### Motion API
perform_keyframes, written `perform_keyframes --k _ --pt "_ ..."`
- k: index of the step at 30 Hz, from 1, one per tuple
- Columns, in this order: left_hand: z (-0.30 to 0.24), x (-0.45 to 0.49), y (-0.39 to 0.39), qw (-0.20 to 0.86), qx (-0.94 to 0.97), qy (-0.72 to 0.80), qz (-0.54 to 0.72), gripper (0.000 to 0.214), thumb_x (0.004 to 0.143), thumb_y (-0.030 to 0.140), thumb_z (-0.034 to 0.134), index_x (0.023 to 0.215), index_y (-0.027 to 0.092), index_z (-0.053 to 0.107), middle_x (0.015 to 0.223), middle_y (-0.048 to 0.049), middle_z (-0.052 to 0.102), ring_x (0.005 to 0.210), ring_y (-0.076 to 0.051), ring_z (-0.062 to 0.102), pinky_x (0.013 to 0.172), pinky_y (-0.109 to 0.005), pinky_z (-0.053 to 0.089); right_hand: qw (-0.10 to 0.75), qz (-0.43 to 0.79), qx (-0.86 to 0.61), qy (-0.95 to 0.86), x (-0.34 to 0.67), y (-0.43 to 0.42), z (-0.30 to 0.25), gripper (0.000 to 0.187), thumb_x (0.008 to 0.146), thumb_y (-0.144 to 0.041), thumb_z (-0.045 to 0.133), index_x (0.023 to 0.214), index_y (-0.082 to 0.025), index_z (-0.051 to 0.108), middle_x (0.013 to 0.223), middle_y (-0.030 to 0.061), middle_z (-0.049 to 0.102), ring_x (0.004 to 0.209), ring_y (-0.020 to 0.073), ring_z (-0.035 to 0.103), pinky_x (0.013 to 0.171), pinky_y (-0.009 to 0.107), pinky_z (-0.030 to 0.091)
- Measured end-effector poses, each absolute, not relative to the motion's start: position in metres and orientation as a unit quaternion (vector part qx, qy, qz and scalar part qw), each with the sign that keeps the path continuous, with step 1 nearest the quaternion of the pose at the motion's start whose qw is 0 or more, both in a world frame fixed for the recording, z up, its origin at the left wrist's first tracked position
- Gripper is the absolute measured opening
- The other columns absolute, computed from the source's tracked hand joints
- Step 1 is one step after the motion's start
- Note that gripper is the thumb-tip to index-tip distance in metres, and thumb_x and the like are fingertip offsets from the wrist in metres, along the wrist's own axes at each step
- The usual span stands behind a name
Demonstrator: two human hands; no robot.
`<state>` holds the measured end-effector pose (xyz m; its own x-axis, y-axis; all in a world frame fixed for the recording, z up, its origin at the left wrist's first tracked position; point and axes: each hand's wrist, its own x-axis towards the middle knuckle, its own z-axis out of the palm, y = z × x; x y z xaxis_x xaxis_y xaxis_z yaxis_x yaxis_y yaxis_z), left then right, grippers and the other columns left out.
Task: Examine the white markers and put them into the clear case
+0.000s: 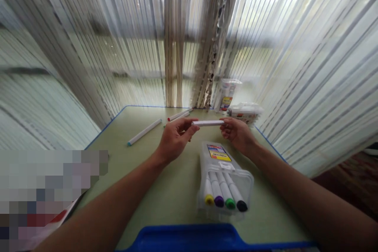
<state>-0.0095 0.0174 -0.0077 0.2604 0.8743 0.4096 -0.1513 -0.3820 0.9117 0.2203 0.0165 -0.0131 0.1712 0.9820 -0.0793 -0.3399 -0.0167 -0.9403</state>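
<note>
A white marker (209, 123) is held level above the table between my two hands. My left hand (176, 138) pinches its left end between thumb and fingers. Its right end sits in the closed fingertips of my right hand (238, 134). Below them lies a clear plastic marker case (203, 157) with a yellow and blue label. Several white markers (223, 187) stick out of its near end, with yellow, purple, green and black tips. Left of my hands, a marker with blue ends (144, 132) lies on the table. A red-ended marker (179, 114) lies behind my left hand, another marker beside it.
At the back right of the green table (112, 165) stand an upright clear case (227, 96) and a low clear box (245, 113). Striped sheer curtains (141, 67) hang behind the table. A blue tray-like edge (189, 238) runs along the front. The lower left is blurred out.
</note>
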Motion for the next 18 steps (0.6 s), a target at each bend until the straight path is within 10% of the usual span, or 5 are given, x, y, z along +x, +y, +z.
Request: perform_keyframes --k 18 --pt "-0.010 -0.025 0.033 0.496 0.566 0.349 0.559 0.024 0.081 0.027 0.067 0.099 0.012 0.072 0.074 -0.0018 0.065 0.053 -0.009 0.054 0.048 -0.023 0.048 0.599 0.512 -0.402 -0.467 0.209 0.005 -0.010 0.032 0.066 -0.030 0.086 0.094 -0.017 0.077 0.079 0.0058 0.075 0.050 0.0113 0.062 0.042 0.022 0.043"
